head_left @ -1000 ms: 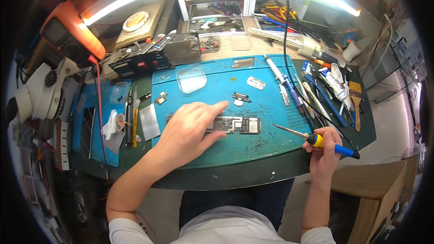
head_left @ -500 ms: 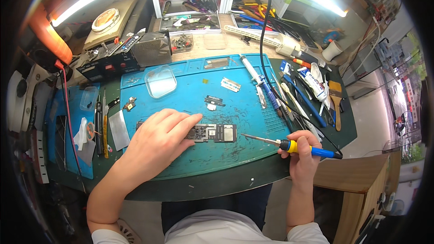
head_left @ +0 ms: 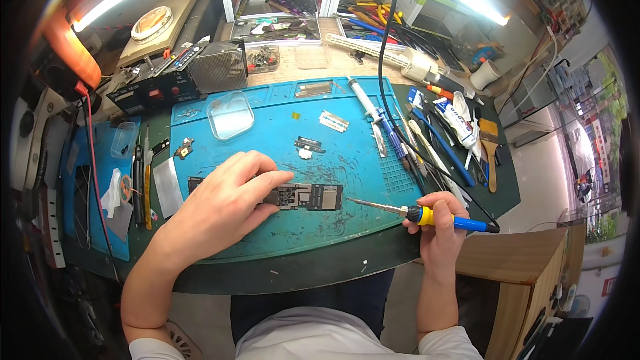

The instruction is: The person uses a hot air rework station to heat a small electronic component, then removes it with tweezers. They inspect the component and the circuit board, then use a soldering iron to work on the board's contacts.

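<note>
A long, narrow dark circuit board [head_left: 308, 196] lies on the blue work mat [head_left: 300, 227]. My left hand [head_left: 223, 197] rests over the board's left and middle part, thumb at the near edge and fingers at the far edge, closed on it. Part of the board is hidden under the palm. My right hand [head_left: 440, 223] holds a soldering iron [head_left: 380, 206] by its blue, yellow and black handle, fingers wrapped round it. The iron's tip points left, a small gap from the board's right end.
Beyond the board lie small parts [head_left: 309, 147], a razor blade [head_left: 333, 121] and a clear plastic dish [head_left: 231, 115]. A syringe [head_left: 367, 97], brushes and tubes crowd the right side. A black cable [head_left: 385, 47] hangs across the mat's right part.
The whole view has shifted slightly to the left. My left hand's fingers are a little more bent over the board; the soldering iron stays close to the board's right end.
</note>
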Available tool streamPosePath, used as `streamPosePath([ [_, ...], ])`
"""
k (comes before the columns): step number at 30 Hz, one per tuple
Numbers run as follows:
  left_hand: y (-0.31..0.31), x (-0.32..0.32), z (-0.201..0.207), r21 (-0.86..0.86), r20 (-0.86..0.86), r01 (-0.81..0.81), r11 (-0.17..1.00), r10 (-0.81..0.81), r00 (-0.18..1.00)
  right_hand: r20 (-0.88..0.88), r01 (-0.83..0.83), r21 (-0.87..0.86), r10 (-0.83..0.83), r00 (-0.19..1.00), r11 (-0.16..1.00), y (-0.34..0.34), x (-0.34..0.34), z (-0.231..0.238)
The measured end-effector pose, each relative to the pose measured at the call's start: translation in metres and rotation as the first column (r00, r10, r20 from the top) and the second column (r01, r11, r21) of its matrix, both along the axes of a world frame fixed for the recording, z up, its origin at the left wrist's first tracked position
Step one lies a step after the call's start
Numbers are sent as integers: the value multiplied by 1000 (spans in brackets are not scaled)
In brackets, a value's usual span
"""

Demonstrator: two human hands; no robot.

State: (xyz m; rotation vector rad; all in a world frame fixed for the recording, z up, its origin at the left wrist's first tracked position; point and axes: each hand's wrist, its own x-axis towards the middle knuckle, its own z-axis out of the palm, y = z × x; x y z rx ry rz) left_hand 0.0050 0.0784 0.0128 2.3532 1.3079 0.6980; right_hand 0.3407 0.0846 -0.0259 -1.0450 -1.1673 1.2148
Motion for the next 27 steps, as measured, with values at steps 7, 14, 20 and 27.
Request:
streamPosePath([
  [7,-3,0,3,67,-36,40,997,-38,999,-35,60,20,-59,998,998,0,1,-2],
  [14,-17,3,10,18,-44,83,996,-82,996,-118,2,20,1,993,1000,1,5,-5],
  [20,-20,2,6,-23,-61,72,997,-73,995,-41,-44,-27,43,998,999,-2,7,-1],
  [27,-12,0,-4,-27,12,45,999,-45,999,25,-1,-54,2,1000,999,1,-3,3],
])
